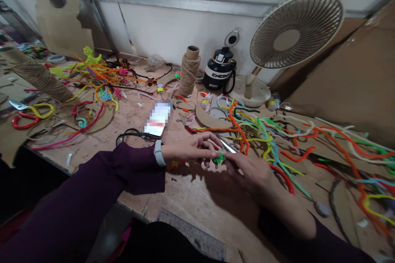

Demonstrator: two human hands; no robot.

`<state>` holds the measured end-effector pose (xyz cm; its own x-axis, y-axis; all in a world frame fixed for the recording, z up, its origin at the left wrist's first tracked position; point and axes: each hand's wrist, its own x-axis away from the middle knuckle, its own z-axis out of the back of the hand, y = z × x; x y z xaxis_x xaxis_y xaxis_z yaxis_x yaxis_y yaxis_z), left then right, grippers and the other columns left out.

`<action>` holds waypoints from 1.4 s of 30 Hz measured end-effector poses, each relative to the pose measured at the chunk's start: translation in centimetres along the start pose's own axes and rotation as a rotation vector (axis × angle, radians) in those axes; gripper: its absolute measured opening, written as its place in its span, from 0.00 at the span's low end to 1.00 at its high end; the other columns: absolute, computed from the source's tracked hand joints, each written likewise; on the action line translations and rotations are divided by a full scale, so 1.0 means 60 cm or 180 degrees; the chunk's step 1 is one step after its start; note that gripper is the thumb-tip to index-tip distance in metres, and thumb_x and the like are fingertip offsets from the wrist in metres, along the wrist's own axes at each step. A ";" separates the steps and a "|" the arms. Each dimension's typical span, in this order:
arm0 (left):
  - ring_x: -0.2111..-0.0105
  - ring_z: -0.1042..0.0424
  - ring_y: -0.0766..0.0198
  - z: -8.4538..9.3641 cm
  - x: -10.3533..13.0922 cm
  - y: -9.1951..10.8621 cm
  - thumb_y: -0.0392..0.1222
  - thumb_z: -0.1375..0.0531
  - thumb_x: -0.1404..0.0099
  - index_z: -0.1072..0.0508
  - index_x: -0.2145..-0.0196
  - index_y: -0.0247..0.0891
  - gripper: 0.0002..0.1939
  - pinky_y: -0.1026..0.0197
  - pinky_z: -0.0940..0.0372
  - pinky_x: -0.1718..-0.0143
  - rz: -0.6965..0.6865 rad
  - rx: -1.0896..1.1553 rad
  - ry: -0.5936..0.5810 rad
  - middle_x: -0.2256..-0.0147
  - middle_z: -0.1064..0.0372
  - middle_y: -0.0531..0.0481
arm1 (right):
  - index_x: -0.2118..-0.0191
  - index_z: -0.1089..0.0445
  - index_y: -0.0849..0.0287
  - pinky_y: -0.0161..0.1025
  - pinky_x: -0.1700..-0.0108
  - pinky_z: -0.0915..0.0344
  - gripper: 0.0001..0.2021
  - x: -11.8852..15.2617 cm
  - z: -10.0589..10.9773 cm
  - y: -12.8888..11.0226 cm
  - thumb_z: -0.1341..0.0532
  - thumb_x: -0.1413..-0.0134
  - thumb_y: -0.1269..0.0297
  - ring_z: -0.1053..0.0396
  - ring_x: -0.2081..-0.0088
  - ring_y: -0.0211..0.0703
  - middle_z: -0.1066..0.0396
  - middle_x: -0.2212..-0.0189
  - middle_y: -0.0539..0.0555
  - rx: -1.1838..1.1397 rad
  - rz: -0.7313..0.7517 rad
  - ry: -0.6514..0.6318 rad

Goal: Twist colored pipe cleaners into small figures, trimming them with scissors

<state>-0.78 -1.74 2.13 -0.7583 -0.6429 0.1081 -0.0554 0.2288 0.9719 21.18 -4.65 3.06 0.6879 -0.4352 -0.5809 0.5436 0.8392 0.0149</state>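
Both hands meet over the middle of the table, holding a small bright green piece [219, 158] between their fingertips. My left hand [194, 148], with a white band at the wrist, pinches it from the left. From the right, my right hand [247, 168] has its thumb and fingers closed on the same piece. Silver scissor blades [228, 145] show just behind the right hand's fingers; a red handle [282, 178] lies beyond that hand. Below my left hand is a small red and yellow piece [175, 164], partly hidden.
A lit phone [157, 119] lies behind my left hand. Farther back stand a twine spool [189, 72], a black bottle [217, 70] and a fan [286, 40]. Coloured pipe cleaners [268, 139] spread rightward; red-yellow scissors [26, 120] lie left. A ruler [191, 232] is at the front edge.
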 end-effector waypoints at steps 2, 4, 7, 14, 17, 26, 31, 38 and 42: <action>0.73 0.31 0.70 0.001 0.000 0.000 0.49 0.40 0.36 0.34 0.54 0.37 0.17 0.67 0.38 0.73 -0.0065 -0.0320 -0.0004 0.69 0.32 0.52 | 0.60 0.30 0.62 0.32 0.70 0.35 0.06 0.000 -0.004 -0.001 0.43 0.42 0.74 0.29 0.77 0.35 0.23 0.74 0.52 0.0125 0.0158 0.0091; 0.72 0.30 0.70 0.001 0.000 0.001 0.49 0.41 0.35 0.31 0.57 0.35 0.15 0.66 0.37 0.72 -0.0214 -0.0687 0.0088 0.67 0.31 0.49 | 0.61 0.30 0.62 0.32 0.69 0.35 0.06 0.002 -0.008 -0.001 0.42 0.43 0.75 0.28 0.76 0.35 0.23 0.74 0.52 0.0250 0.0255 0.0124; 0.72 0.30 0.69 -0.002 0.001 0.000 0.47 0.41 0.35 0.30 0.61 0.34 0.13 0.66 0.36 0.72 -0.0364 -0.1001 0.0218 0.66 0.30 0.47 | 0.59 0.29 0.61 0.33 0.68 0.36 0.08 0.007 -0.013 -0.001 0.43 0.43 0.75 0.28 0.75 0.35 0.23 0.73 0.51 0.0348 0.0224 0.0138; 0.76 0.31 0.72 -0.013 0.002 -0.004 0.42 0.41 0.36 0.33 0.65 0.34 0.08 0.68 0.36 0.75 -0.0116 -0.0869 0.0312 0.70 0.31 0.51 | 0.63 0.29 0.62 0.36 0.75 0.42 0.07 -0.001 -0.014 -0.004 0.44 0.42 0.74 0.33 0.79 0.36 0.27 0.79 0.49 0.0381 0.0405 0.0117; 0.76 0.32 0.72 -0.016 0.002 -0.003 0.38 0.41 0.38 0.34 0.67 0.34 0.05 0.70 0.36 0.76 -0.0116 -0.0835 0.0367 0.71 0.33 0.53 | 0.64 0.29 0.61 0.36 0.76 0.43 0.07 -0.001 -0.016 -0.006 0.44 0.42 0.74 0.33 0.80 0.36 0.27 0.79 0.49 0.0304 0.0402 0.0138; 0.78 0.29 0.73 -0.018 0.007 0.013 0.38 0.41 0.39 0.35 0.70 0.34 0.06 0.70 0.36 0.78 0.0087 -0.0338 0.0342 0.68 0.31 0.51 | 0.61 0.29 0.59 0.33 0.70 0.38 0.07 0.017 -0.025 -0.006 0.45 0.40 0.72 0.29 0.76 0.35 0.25 0.75 0.50 0.0247 0.0101 0.0185; 0.79 0.31 0.73 -0.017 0.006 0.015 0.38 0.39 0.39 0.35 0.71 0.34 0.07 0.71 0.37 0.79 0.0220 -0.0120 0.0414 0.72 0.32 0.54 | 0.63 0.27 0.58 0.33 0.70 0.38 0.07 0.016 -0.026 -0.005 0.43 0.42 0.72 0.30 0.77 0.35 0.25 0.75 0.50 0.0326 0.0049 0.0353; 0.73 0.31 0.72 -0.002 -0.001 0.013 0.39 0.38 0.40 0.29 0.70 0.32 0.06 0.68 0.35 0.73 0.0272 -0.0170 0.0286 0.67 0.29 0.50 | 0.61 0.29 0.61 0.31 0.69 0.35 0.06 0.000 -0.002 -0.006 0.43 0.40 0.73 0.29 0.76 0.34 0.23 0.73 0.50 0.0240 0.0118 -0.0034; 0.70 0.32 0.71 0.005 -0.003 0.017 0.38 0.38 0.39 0.26 0.71 0.32 0.06 0.69 0.37 0.70 0.0212 -0.0499 0.0277 0.66 0.28 0.49 | 0.61 0.29 0.62 0.31 0.70 0.36 0.06 -0.002 0.000 -0.006 0.43 0.41 0.73 0.29 0.77 0.34 0.23 0.75 0.51 0.0240 0.0115 0.0045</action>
<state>-0.89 -1.18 3.06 -0.6975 -0.6925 0.1843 0.1001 0.1605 0.9819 20.90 -4.90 3.13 0.7010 -0.4000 -0.5904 0.5536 0.8271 0.0969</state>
